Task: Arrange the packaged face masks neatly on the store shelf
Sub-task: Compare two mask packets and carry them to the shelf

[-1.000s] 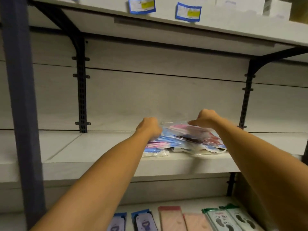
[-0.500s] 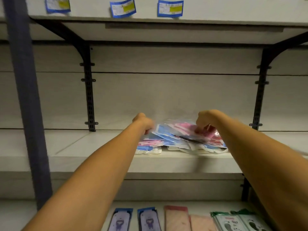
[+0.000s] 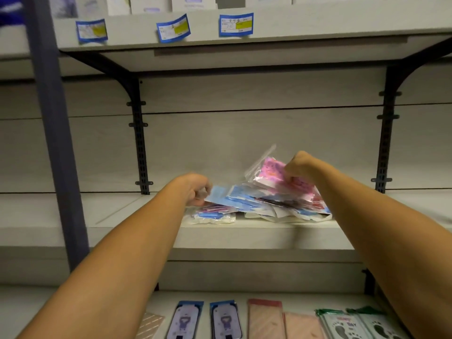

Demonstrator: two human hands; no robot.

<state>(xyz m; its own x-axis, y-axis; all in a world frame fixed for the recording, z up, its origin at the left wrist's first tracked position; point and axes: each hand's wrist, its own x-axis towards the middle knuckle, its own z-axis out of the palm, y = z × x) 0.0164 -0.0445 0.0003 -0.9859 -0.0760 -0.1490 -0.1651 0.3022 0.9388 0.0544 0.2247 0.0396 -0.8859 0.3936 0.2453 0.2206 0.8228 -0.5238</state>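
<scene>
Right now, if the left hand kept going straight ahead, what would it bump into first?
The left hand already grips the blue mask packet, so it would push that deeper into the pile of mask packets. Beyond lies the shelf's back wall, though depth is hard to judge.

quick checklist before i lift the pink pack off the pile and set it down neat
1. Right hand grips the pink pack: ok, fingers curled on its raised edge.
2. Left hand steadies the pile by a blue pack: ok.
3. Pink pack clear of the rest: not ok, its lower end lies on the pile.
4. Pile tidy: not ok, packs overlap askew.
5. Free space on the shelf to the left: ok.
6. Packs behind the right arm: cannot tell.
</scene>
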